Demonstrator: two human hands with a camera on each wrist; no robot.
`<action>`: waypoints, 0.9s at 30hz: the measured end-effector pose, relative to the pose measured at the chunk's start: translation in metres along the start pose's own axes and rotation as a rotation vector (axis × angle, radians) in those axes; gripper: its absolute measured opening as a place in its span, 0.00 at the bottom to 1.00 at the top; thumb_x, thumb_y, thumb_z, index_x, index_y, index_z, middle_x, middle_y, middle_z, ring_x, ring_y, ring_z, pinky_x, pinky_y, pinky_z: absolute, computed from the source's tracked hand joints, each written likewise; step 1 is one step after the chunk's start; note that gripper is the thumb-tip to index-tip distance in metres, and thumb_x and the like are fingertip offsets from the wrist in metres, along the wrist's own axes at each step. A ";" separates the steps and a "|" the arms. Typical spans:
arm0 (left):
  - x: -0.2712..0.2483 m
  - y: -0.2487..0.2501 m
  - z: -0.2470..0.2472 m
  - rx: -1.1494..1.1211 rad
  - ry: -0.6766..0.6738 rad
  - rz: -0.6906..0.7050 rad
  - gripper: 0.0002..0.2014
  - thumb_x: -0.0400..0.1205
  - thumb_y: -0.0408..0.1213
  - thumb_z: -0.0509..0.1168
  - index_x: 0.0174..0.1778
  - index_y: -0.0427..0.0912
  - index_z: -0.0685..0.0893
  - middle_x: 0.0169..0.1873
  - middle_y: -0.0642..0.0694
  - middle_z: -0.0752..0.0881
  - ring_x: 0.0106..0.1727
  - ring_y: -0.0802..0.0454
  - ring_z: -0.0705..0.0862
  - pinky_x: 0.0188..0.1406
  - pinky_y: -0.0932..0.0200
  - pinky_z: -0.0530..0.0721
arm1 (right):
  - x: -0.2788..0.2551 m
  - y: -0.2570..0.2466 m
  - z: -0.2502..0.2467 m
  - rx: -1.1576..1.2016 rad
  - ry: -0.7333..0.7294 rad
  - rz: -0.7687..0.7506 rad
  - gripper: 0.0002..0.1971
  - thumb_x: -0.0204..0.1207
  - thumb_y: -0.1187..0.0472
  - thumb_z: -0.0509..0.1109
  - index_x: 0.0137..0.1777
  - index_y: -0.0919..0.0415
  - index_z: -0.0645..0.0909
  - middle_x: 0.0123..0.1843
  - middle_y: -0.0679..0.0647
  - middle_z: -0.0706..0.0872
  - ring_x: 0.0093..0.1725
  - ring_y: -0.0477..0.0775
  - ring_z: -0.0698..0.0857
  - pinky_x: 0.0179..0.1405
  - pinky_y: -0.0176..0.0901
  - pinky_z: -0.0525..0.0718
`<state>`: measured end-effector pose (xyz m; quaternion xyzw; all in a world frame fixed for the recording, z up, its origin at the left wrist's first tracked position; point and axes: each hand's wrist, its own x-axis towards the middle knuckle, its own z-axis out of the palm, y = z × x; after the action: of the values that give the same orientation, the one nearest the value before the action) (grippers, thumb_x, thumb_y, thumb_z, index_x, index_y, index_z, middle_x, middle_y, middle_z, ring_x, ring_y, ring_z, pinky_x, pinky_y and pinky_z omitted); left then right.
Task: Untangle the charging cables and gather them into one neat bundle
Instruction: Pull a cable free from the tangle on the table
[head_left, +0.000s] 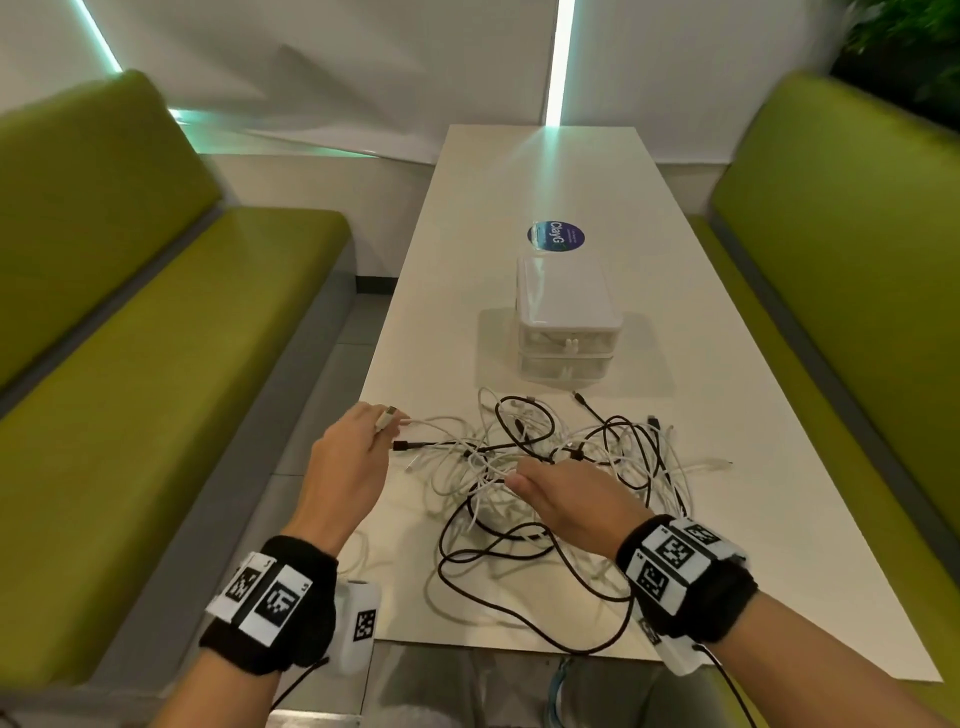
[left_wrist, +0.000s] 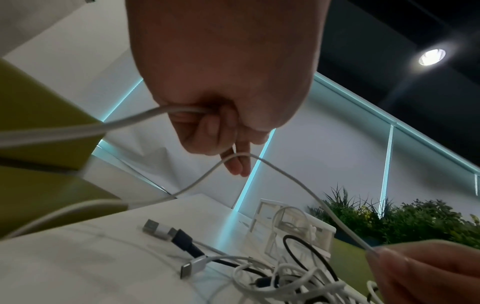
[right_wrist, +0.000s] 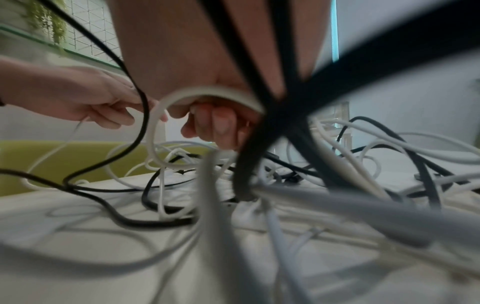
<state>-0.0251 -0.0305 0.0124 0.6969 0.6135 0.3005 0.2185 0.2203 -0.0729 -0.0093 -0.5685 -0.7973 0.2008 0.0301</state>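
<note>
The head view looks steeply down from above along the white table (head_left: 670, 332), benches at either edge of the frame. Each wrist view sits low, close under its own palm, facing outward. All three share the cable tangle (head_left: 550, 467) (left_wrist: 285, 275) (right_wrist: 298, 181); both wrist views also catch the opposite hand.

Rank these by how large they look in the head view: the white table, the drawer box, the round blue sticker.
1. white table
2. drawer box
3. round blue sticker, though it lies farther off, which shrinks it.
</note>
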 end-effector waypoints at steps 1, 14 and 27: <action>-0.001 0.000 0.000 0.020 0.019 0.039 0.13 0.88 0.40 0.56 0.56 0.45 0.86 0.52 0.53 0.84 0.52 0.52 0.84 0.48 0.57 0.77 | 0.000 -0.001 0.000 -0.001 0.001 -0.003 0.17 0.86 0.41 0.44 0.45 0.49 0.64 0.36 0.51 0.79 0.38 0.57 0.79 0.41 0.53 0.78; -0.009 0.021 0.005 0.175 -0.326 0.279 0.12 0.87 0.42 0.55 0.61 0.56 0.82 0.57 0.64 0.80 0.41 0.59 0.83 0.49 0.60 0.79 | 0.014 -0.040 -0.023 0.062 0.136 -0.136 0.14 0.87 0.45 0.51 0.52 0.54 0.70 0.44 0.47 0.80 0.40 0.51 0.77 0.39 0.47 0.72; 0.032 -0.040 -0.019 0.640 0.005 -0.030 0.06 0.87 0.35 0.55 0.44 0.43 0.73 0.42 0.43 0.82 0.34 0.46 0.77 0.34 0.54 0.71 | 0.027 -0.028 -0.012 0.110 0.079 -0.050 0.20 0.85 0.44 0.55 0.71 0.51 0.74 0.64 0.47 0.81 0.49 0.45 0.80 0.54 0.44 0.80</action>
<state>-0.0648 0.0060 0.0037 0.7202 0.6877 0.0909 -0.0088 0.1891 -0.0527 0.0069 -0.5534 -0.7972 0.2207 0.0978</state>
